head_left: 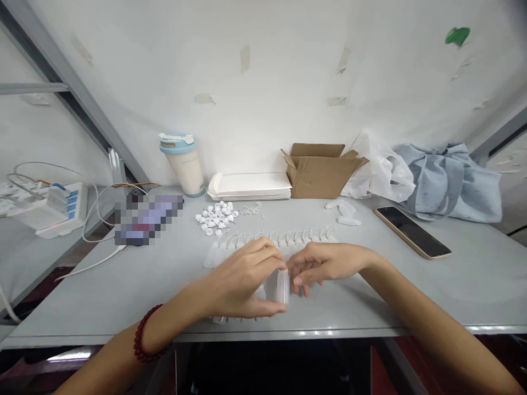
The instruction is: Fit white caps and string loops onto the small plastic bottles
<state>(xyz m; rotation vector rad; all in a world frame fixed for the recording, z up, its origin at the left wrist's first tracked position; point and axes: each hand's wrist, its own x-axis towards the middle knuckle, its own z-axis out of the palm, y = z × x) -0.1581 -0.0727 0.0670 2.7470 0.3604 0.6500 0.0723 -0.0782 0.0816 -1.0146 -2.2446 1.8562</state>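
Observation:
My left hand (pixel 247 277) pinches an upright translucent ribbed plastic piece (pixel 282 286) between thumb and fingertips, low over the front of the table. Close at its right side, my right hand (pixel 319 267) has its fingers loosely curled and apart, with nothing visible in them; whether it touches the piece I cannot tell. Behind both hands runs a row of translucent plastic pieces (pixel 214 254) with curved white strings or tips. More clear pieces (pixel 220 320) lie partly hidden under my left hand. Farther back is a heap of small white caps (pixel 214 218).
Along the wall stand a cup (pixel 183 167), flat white boxes (pixel 251 186), an open cardboard box (pixel 319 175), a white plastic bag (pixel 381 167) and a blue cloth bag (pixel 457 184). A phone (pixel 413 232) lies at right, a power strip (pixel 63 208) with cables at left.

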